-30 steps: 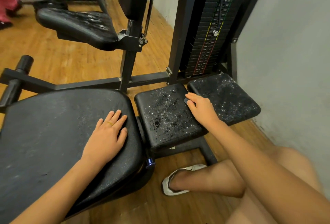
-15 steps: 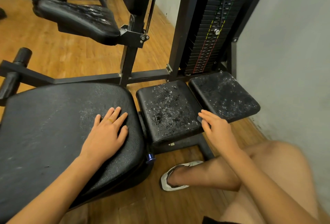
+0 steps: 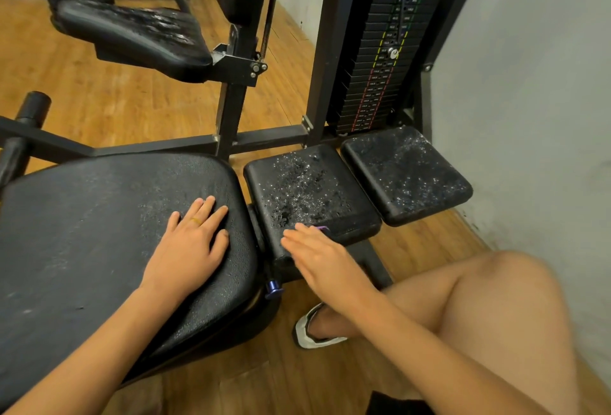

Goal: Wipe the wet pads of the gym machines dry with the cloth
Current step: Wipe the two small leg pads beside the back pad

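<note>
Knee (image 3: pixel 496 308): bare and bent, filling the near right corner.
Sandal (image 3: pixel 305 332): white, down on the wooden floor (image 3: pixel 231 381), just left of that leg.
Left hand (image 3: pixel 195 242): palm down on the big seat pad (image 3: pixel 82 249), grip spread flat, a yellow ring (image 3: pixel 195 221) on one finger.
Big seat pad: near left, fine droplets showing around the fingers.
Right hand (image 3: pixel 319 256): at the near edge of the middle pad (image 3: pixel 307 189), grip straight-fingered and pressed together, laid over the cloth (image 3: pixel 323 228).
Cloth: only a purple sliver peeks out past the fingertips (blurred, so its shape is hard to call), right on that pad's near rim.
Middle pad: water beads thick across the top.
Right pad (image 3: pixel 406 176): just beside it, close to the wall (image 3: pixel 545 100), speckled wet too.
Weight stack (image 3: pixel 370 90): upright behind both small pads, pin (image 3: pixel 392 52) about midway up.
Far seat (image 3: pixel 132 34): far left, raised on its post, wet streaks gleaming.
</note>
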The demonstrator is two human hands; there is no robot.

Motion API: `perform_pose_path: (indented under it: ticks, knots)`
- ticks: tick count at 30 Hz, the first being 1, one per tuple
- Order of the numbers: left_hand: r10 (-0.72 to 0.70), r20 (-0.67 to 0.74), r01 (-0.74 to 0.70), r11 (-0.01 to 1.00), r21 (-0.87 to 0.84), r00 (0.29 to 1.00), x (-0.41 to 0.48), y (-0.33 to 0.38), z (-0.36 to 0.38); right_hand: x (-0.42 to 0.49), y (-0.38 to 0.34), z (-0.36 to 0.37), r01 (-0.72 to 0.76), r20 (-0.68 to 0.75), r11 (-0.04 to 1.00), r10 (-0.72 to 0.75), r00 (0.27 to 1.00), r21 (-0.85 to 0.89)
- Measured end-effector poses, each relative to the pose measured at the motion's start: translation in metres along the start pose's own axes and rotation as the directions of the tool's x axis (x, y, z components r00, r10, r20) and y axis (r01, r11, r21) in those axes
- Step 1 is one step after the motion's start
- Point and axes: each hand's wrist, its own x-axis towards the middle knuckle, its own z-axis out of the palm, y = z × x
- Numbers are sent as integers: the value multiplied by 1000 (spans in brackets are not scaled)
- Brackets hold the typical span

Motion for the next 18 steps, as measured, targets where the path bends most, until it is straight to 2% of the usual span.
perform_pose_path:
  ticks: [2, 4, 8, 10, 13, 18]
  knots:
    - [1, 2, -1, 1000, -6, 1000, -1, -1, 0, 0, 4, -4, 36, 36, 999, -37, 999, 16]
    - [-5, 9, 5, 1000, -9, 1000, -1, -1, -1, -5, 23, -16, 13, 52, 1000, -14, 999, 18]
    - [-6, 17, 5, 1000, 4, 1000, -1, -1, -2, -19, 64, -40, -179, -44, 983, 177, 983, -42]
    - [-1, -5, 1, 1000, 20, 1000, 0, 0, 0, -20, 63, -39, -224, -82, 972, 217, 973, -76]
    - [-3, -12, 4, 999, 37, 1000, 1, 0, 1, -12, 34, -23, -187, -97, 982, 186, 978, -5]
    - [-56, -37, 57, 998, 29, 998, 4, -6, -4, 14, -28, 14, -66, 10, 989, 65, 998, 132]
